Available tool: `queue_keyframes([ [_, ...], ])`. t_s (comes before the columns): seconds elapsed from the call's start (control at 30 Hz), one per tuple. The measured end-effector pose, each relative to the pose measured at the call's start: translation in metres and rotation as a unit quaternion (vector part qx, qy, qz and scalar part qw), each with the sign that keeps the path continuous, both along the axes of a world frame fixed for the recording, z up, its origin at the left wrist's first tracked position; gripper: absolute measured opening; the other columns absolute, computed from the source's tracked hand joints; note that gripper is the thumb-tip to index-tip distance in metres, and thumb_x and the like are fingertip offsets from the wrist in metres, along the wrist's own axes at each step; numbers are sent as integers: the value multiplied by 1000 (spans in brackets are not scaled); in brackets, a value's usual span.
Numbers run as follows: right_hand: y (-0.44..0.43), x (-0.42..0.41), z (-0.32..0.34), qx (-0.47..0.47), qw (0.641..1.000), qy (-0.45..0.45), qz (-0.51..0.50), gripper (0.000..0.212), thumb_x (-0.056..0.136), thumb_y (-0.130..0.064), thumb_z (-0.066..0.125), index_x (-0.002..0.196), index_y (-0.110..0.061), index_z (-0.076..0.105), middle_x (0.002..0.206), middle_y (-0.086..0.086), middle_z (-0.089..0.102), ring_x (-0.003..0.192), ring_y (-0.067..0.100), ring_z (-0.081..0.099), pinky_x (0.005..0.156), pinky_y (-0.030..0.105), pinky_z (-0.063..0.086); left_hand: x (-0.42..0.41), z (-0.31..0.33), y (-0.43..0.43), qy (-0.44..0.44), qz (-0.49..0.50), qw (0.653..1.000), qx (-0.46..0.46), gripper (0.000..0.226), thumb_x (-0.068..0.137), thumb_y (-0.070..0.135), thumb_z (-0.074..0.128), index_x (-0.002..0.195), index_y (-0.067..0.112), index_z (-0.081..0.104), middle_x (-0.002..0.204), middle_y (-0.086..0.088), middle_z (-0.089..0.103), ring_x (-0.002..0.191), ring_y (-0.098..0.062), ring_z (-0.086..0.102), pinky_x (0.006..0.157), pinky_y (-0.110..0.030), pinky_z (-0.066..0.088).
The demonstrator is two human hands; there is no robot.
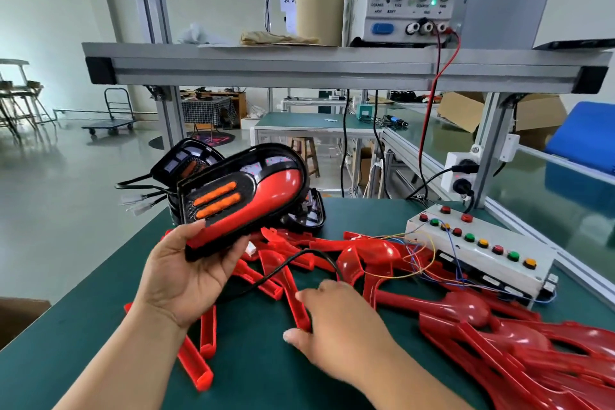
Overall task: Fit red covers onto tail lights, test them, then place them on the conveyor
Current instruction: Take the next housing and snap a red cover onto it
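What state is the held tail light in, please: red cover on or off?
On: a glossy red cover sits inside the tail light that the left hand grips; full seating cannot be told.

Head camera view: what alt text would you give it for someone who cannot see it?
A person's left hand holds a tail light with its red cover fitted above a green table. The right hand reaches down among loose red covers, its grip unclear. A button box sits to the right, a power supply on the shelf above.
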State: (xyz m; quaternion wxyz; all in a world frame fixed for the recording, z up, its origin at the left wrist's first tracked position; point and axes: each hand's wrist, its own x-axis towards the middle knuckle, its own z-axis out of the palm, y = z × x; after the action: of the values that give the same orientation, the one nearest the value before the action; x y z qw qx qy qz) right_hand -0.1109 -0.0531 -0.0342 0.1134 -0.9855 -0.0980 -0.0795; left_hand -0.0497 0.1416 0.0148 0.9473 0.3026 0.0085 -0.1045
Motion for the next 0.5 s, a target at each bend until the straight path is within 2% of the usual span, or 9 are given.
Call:
queue_keyframes([
  [0.1,4,2,2,-29,999,-17,-8,30,95,-30,50,122,-19,56,113,7,53,110,28,50,87,36,44,-1,0,-2,-10,5,999,45,34,75,28,65,98,6,73,105,-18,69,97,-30,69,56,-32,60],
  [0.17,-3,2,7,26,998,-45,-23,23,94,-29,46,111,-21,61,105,3,54,101,24,55,82,33,45,-1,0,-4,-26,0,996,80,30,75,35,64,83,10,79,92,-15,74,79,-26,74,54,-32,60],
  [0.2,-9,2,11,67,995,-71,-32,21,93,-29,47,104,-23,64,100,-1,55,94,20,57,80,31,46,-1,-1,-4,-27,0,995,95,31,74,36,64,84,10,78,89,-14,74,75,-25,74,54,-32,60],
  [0.27,-24,2,21,148,978,-136,-54,11,89,-26,54,91,-24,65,89,-6,57,81,14,56,76,28,45,0,-2,-6,-26,7,991,128,35,73,38,65,93,11,73,86,-13,75,71,-22,74,52,-31,59],
  [0.33,-40,2,29,211,958,-181,-71,7,88,-19,60,83,-24,62,84,-9,59,76,8,52,69,16,39,1,-4,-6,-25,7,986,167,38,71,41,65,97,12,69,84,-10,75,68,-20,73,51,-31,59],
  [0.4,-56,3,36,242,946,-197,-86,13,91,-16,60,82,-25,57,82,-12,57,74,1,50,67,8,35,1,-5,-7,-27,-1,978,208,42,72,43,64,100,12,68,84,-10,76,68,-19,74,50,-31,58],
  [0.5,-73,3,42,258,929,-233,-124,11,91,-14,60,86,-23,57,80,-14,58,74,-4,52,64,5,35,1,-8,-7,-34,-34,964,260,42,80,45,59,107,13,66,90,-11,76,72,-21,74,52,-32,58],
])
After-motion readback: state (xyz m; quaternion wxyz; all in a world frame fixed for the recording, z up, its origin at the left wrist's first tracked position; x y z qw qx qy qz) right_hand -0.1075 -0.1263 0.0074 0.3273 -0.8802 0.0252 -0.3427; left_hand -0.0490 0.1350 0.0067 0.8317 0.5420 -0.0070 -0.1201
